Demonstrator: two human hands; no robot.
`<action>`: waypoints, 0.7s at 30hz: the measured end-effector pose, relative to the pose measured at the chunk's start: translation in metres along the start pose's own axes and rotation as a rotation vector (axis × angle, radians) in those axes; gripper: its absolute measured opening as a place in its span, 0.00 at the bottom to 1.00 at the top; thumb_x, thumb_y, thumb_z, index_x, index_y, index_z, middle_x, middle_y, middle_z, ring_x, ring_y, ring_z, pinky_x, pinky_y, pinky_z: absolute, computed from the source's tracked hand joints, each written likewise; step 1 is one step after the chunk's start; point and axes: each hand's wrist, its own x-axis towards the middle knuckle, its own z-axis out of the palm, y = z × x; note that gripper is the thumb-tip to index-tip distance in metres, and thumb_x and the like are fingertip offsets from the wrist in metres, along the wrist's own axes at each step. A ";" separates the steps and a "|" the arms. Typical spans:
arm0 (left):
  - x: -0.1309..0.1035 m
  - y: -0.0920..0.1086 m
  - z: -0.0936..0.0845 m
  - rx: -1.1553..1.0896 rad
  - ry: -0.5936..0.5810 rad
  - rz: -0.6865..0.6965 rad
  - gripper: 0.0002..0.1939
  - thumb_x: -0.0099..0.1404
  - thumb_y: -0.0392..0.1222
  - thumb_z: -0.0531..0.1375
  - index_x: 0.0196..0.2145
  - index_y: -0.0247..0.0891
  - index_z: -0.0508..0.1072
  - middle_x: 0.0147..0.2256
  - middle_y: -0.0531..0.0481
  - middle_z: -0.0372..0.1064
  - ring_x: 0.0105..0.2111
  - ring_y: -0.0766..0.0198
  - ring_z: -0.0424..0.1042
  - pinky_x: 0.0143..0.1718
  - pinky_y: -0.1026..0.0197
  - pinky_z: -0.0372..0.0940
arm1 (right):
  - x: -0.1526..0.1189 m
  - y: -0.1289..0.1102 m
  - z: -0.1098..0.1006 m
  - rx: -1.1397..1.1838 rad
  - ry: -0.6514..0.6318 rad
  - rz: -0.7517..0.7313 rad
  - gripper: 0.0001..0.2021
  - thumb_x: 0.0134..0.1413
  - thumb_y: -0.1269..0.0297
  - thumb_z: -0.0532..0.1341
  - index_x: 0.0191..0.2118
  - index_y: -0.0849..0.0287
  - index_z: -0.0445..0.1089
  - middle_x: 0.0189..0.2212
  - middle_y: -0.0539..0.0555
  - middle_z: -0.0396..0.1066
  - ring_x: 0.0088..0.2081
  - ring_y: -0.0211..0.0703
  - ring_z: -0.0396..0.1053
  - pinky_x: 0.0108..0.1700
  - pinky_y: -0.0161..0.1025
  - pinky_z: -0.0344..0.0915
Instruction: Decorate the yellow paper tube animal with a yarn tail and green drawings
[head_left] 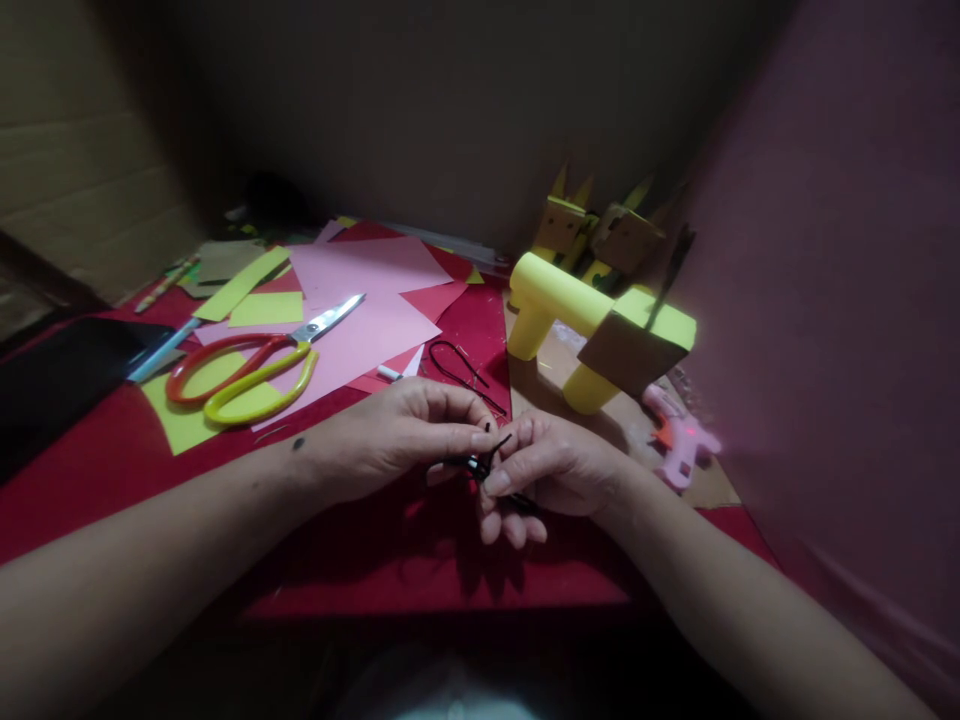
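Near the front of the red table, my left hand (420,430) pinches the upper end of a thin black cord or wire (501,443). Touching it on the right, my right hand (547,465) is closed on the same black strand, which runs between thumb and fingers. Some black strands are bunched between the hands, partly hidden by fingers. Just beyond the hands lies a looped black strand (457,362). A yellow paper figure (562,295) with a brown box-like head (630,350) stands beyond my right hand.
Scissors (262,375) with red and yellow handles lie on pink paper (375,340) at the left. A pink glue gun (684,445) sits right of my right hand. Two smaller box-headed figures (562,222) stand behind. A dark flat object (67,375) is far left.
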 end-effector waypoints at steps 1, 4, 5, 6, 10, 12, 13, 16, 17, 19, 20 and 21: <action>0.001 -0.001 0.000 -0.009 0.016 -0.011 0.06 0.64 0.41 0.70 0.31 0.37 0.81 0.21 0.56 0.72 0.18 0.75 0.63 0.21 0.74 0.59 | 0.000 0.000 0.000 0.002 0.002 -0.004 0.06 0.44 0.71 0.70 0.30 0.71 0.79 0.24 0.60 0.83 0.19 0.40 0.77 0.17 0.28 0.71; 0.002 -0.003 -0.001 -0.016 0.048 -0.051 0.06 0.60 0.41 0.72 0.30 0.37 0.82 0.21 0.54 0.73 0.19 0.73 0.65 0.21 0.72 0.62 | 0.001 0.001 -0.001 -0.009 -0.006 -0.009 0.05 0.44 0.70 0.69 0.26 0.70 0.78 0.24 0.60 0.83 0.18 0.39 0.76 0.17 0.28 0.70; 0.002 -0.003 -0.001 -0.009 0.046 -0.063 0.06 0.59 0.41 0.72 0.30 0.36 0.82 0.22 0.53 0.74 0.19 0.72 0.65 0.21 0.71 0.62 | 0.002 0.001 -0.002 -0.017 -0.007 -0.003 0.05 0.44 0.70 0.69 0.25 0.70 0.78 0.24 0.61 0.82 0.18 0.39 0.76 0.17 0.28 0.70; 0.002 -0.003 -0.001 0.001 0.037 -0.071 0.06 0.59 0.41 0.72 0.29 0.36 0.82 0.22 0.53 0.74 0.19 0.71 0.65 0.20 0.71 0.62 | 0.002 0.001 -0.002 -0.022 -0.005 0.003 0.06 0.44 0.70 0.69 0.25 0.70 0.78 0.23 0.61 0.82 0.18 0.39 0.75 0.17 0.28 0.70; 0.001 -0.001 -0.002 0.051 -0.002 -0.076 0.05 0.60 0.40 0.71 0.29 0.37 0.82 0.21 0.53 0.74 0.17 0.72 0.65 0.18 0.72 0.61 | 0.003 0.001 -0.003 -0.026 0.000 0.018 0.06 0.42 0.70 0.68 0.25 0.71 0.78 0.23 0.62 0.82 0.18 0.40 0.75 0.16 0.28 0.70; 0.001 0.000 -0.002 0.079 -0.009 -0.073 0.05 0.61 0.40 0.70 0.29 0.37 0.83 0.21 0.53 0.75 0.17 0.72 0.65 0.19 0.72 0.61 | 0.004 0.002 -0.004 -0.019 0.000 0.018 0.06 0.42 0.70 0.68 0.26 0.71 0.79 0.23 0.62 0.82 0.18 0.40 0.75 0.16 0.29 0.69; 0.001 0.000 -0.002 0.096 -0.012 -0.071 0.05 0.61 0.40 0.70 0.29 0.37 0.83 0.21 0.53 0.75 0.18 0.72 0.66 0.19 0.72 0.61 | 0.004 0.003 -0.004 -0.015 0.001 0.018 0.06 0.41 0.70 0.68 0.26 0.71 0.79 0.23 0.62 0.82 0.18 0.40 0.76 0.16 0.29 0.69; 0.001 0.001 -0.003 0.136 -0.032 -0.057 0.05 0.63 0.41 0.70 0.30 0.38 0.83 0.23 0.52 0.76 0.19 0.72 0.67 0.20 0.72 0.62 | 0.005 0.003 -0.005 -0.007 0.001 0.028 0.06 0.40 0.70 0.68 0.25 0.70 0.79 0.22 0.61 0.82 0.17 0.41 0.76 0.15 0.29 0.70; 0.001 0.001 -0.003 0.145 -0.034 -0.051 0.05 0.63 0.41 0.69 0.30 0.38 0.82 0.23 0.53 0.76 0.19 0.72 0.67 0.21 0.72 0.62 | 0.005 0.003 -0.005 -0.008 -0.001 0.030 0.06 0.40 0.70 0.68 0.25 0.70 0.79 0.22 0.60 0.82 0.17 0.41 0.76 0.15 0.29 0.70; 0.000 0.001 -0.003 0.147 -0.032 -0.045 0.06 0.64 0.41 0.69 0.30 0.37 0.81 0.23 0.53 0.76 0.20 0.72 0.67 0.22 0.73 0.62 | 0.005 0.003 -0.005 -0.017 -0.012 0.029 0.06 0.40 0.70 0.67 0.25 0.70 0.79 0.22 0.60 0.82 0.17 0.41 0.76 0.15 0.29 0.70; 0.000 0.001 -0.003 0.143 -0.029 -0.042 0.06 0.65 0.40 0.69 0.30 0.37 0.81 0.23 0.53 0.76 0.20 0.73 0.66 0.22 0.73 0.62 | 0.005 0.003 -0.005 -0.021 -0.016 0.022 0.06 0.40 0.70 0.67 0.25 0.71 0.79 0.22 0.61 0.82 0.17 0.40 0.75 0.15 0.29 0.70; -0.001 0.001 -0.002 0.138 -0.026 -0.039 0.07 0.65 0.40 0.69 0.30 0.37 0.80 0.23 0.54 0.76 0.20 0.73 0.66 0.22 0.73 0.62 | 0.005 0.003 -0.005 -0.026 -0.018 0.018 0.07 0.40 0.71 0.67 0.25 0.71 0.79 0.22 0.61 0.82 0.17 0.40 0.75 0.16 0.29 0.70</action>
